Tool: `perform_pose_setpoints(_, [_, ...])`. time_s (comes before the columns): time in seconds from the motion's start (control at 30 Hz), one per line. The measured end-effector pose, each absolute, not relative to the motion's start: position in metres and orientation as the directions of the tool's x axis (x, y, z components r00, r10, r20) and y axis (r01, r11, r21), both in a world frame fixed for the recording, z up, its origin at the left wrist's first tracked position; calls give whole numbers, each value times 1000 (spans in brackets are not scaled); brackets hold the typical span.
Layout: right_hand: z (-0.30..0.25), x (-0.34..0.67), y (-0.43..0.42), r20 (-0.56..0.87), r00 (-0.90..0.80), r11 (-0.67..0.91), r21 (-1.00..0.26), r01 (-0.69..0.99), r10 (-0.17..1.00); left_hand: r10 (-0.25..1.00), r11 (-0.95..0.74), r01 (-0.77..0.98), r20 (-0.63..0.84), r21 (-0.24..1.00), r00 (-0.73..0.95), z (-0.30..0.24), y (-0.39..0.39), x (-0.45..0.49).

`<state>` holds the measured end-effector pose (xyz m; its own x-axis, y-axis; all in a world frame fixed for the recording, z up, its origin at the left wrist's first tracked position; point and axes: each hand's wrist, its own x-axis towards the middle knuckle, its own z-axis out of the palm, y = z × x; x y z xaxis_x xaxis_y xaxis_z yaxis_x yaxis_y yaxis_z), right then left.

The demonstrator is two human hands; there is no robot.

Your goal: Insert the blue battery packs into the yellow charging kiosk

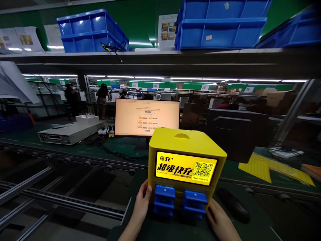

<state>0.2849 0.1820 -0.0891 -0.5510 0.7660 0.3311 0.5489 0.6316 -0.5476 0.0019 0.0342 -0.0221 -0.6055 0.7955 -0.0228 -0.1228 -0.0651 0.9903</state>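
Observation:
A yellow box-shaped charging station [185, 144] stands in front of me, with a lit screen showing a QR code [185, 168] and several blue power banks [180, 201] in its lower slots. My left hand [140, 205] presses against its lower left side. My right hand [220, 221] grips its lower right side. Both hands hold the station between them on a dark mat.
A lit monitor [147, 117] stands behind the station. A grey instrument [70, 131] lies at left beyond the roller conveyor rails [57, 197]. A black mouse [233, 204] and yellow sheets [271, 167] lie at right. Blue bins [92, 31] sit on the shelf overhead. People stand far back.

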Motion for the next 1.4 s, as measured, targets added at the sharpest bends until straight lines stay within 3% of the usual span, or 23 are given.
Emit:
perform_pose_setpoints(0.27, [-87,292,183,360,-544,647,-523,555,758,812,-47,-215,-88,976,-577,-19,33,12])
perform_pose_setpoints(0.6, [-117,302,201,386,-529,649,-550,526,756,772,-102,-69,35,992,-635,-26,35,10])
perform_pose_setpoints(0.8, [-128,307,212,361,-497,591,-663,459,790,758,-122,-40,67,992,-648,-32,36,12])
perform_pose_setpoints(0.9, [-114,305,204,254,-417,434,-795,425,873,758,-116,-35,65,993,-649,-35,37,11])
perform_pose_setpoints(0.97, [-96,301,193,144,-415,283,-912,296,899,759,-109,-37,59,993,-648,-37,39,10])
perform_pose_setpoints(1.03, [-74,294,179,134,-462,197,-976,92,877,759,-108,-42,55,993,-649,-38,40,8])
perform_pose_setpoints(1.1, [-56,284,168,208,-471,217,-976,-36,857,754,-108,-47,51,993,-655,-38,42,7])
perform_pose_setpoints(1.3, [-39,263,152,196,-214,208,-977,36,957,743,-92,-65,25,994,-669,-32,44,6])
perform_pose_setpoints(1.4, [-41,265,152,187,-329,200,-980,6,926,745,-73,-68,9,995,-667,-27,44,6])
